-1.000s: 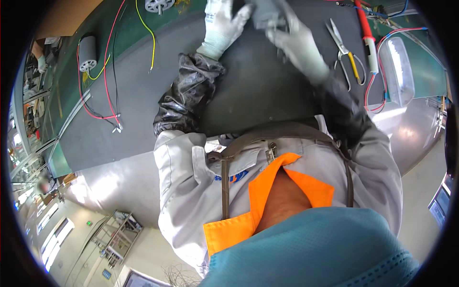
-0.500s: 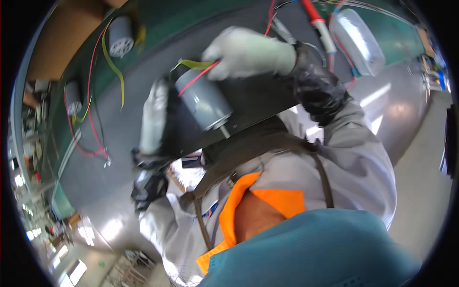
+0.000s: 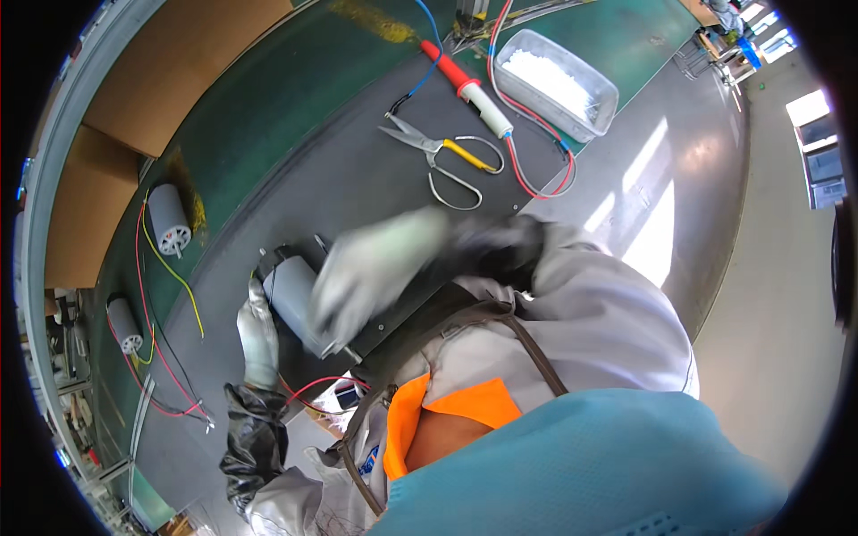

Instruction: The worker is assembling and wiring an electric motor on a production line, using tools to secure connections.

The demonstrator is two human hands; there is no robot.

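Observation:
A grey cylindrical motor (image 3: 290,288) lies on the dark mat near the bench's front edge, its metal shaft pointing toward me. My left hand (image 3: 258,335), in a white glove, grips its left side, with the fingers up by the dark far end. Across the motor's right side comes my right hand (image 3: 380,268), also gloved and smeared by motion; its fingers cannot be made out. A red wire (image 3: 326,382) loops from beside my left wrist over the bench edge.
Two more grey motors with loose wires, one (image 3: 168,214) farther off and one (image 3: 125,323) at far left, lie on the bench. Beyond my right hand are scissors (image 3: 420,143), a red-and-white handled tool (image 3: 474,96) with cables and a clear plastic box (image 3: 536,100). Cardboard boxes (image 3: 183,76) stand at the back left.
The motor has shifted left and nearer, and its red and yellow-green wires no longer lie across its top. My right hand has left those wires and swept down over the motor's near side.

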